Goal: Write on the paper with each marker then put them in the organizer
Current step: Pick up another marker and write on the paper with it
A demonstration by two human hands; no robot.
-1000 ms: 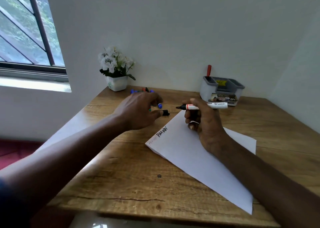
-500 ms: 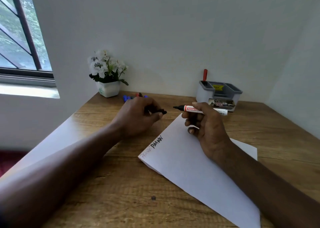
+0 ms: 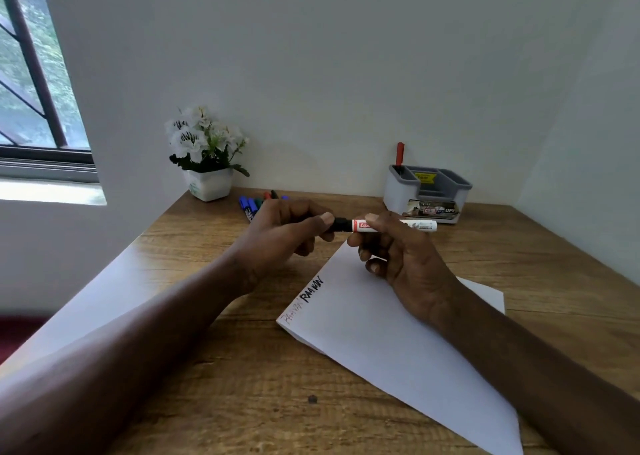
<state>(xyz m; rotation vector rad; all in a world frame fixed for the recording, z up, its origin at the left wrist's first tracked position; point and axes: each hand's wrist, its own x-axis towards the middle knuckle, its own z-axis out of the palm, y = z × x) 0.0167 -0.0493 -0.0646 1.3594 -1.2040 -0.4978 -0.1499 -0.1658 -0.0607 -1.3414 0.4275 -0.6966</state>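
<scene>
My right hand (image 3: 398, 257) grips a white black-ink marker (image 3: 420, 225) held level above the top of the white paper (image 3: 381, 337). My left hand (image 3: 287, 233) pinches the black cap (image 3: 341, 224) at the marker's tip end. The paper carries faint red writing and black writing near its left corner. A grey organizer (image 3: 427, 191) stands at the back right with a red marker (image 3: 400, 153) upright in its left slot. Several loose markers (image 3: 254, 203), blue, green and red, lie behind my left hand.
A white pot of white flowers (image 3: 207, 163) sits in the back left corner of the wooden table (image 3: 242, 385). The wall runs close behind the table. A window is at the left.
My left hand picked the black cap up off the table and brought it rightwards to the marker's tip. The right hand kept the marker level.
</scene>
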